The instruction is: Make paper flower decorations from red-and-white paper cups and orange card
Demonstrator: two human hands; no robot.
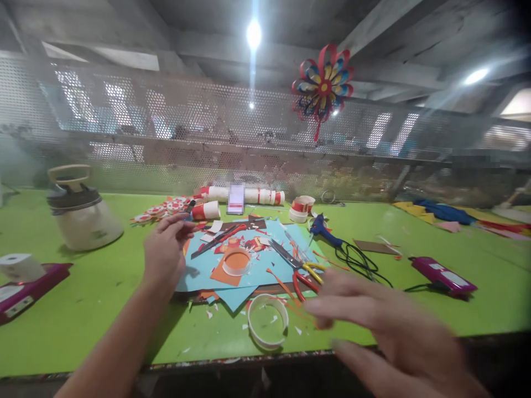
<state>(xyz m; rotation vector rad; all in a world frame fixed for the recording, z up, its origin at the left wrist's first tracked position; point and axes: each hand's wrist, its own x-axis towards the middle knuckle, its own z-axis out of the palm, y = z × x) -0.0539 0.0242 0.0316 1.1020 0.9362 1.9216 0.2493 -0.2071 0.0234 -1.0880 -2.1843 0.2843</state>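
Note:
My left hand [165, 249] hovers over the left edge of a light blue sheet [249, 279], its fingers curled together. A small dark thing [191, 207] shows at its fingertips; I cannot make out what it is. My right hand [390, 331] is smeared by motion near the front edge, thumb and fingers apart, with nothing visible between them. Closest to it are scissors [286, 254] with red and yellow handles. A white paper ring [269, 347] lies in front, and another ring [226, 266] rests on an orange paper piece [218, 275].
Dark-bladed scissors [215, 241] and paper scraps lie on the sheet. Right of it is a blue glue gun [326, 229] with a black cord. A phone [235, 198] stands behind, before white-and-red rolls [269, 197]. A jug [83, 213] stands left; a purple power strip [443, 275] lies right.

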